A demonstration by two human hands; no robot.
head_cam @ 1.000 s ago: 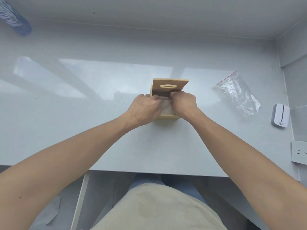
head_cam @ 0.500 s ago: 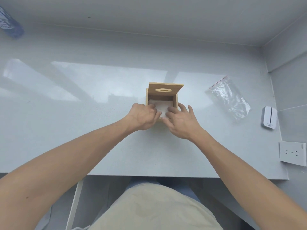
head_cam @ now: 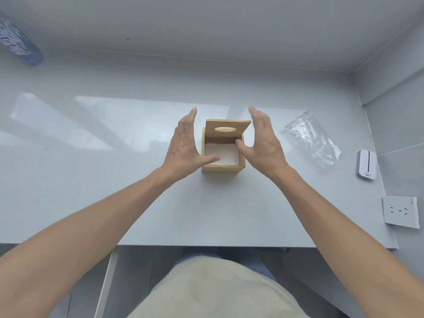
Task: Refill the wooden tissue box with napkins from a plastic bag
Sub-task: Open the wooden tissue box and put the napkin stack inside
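Here the wooden tissue box (head_cam: 223, 157), lid (head_cam: 227, 129) raised and white napkins (head_cam: 220, 156) inside, sits mid-surface between both hands; left hand (head_cam: 183, 145) and right hand (head_cam: 263, 145) flank it, fingers straight, perhaps not touching. The plastic bag (head_cam: 312, 138) lies toward the right edge

head view: we look forward and down from our own head | wide-angle | close over the surface (head_cam: 114, 180) | single view only
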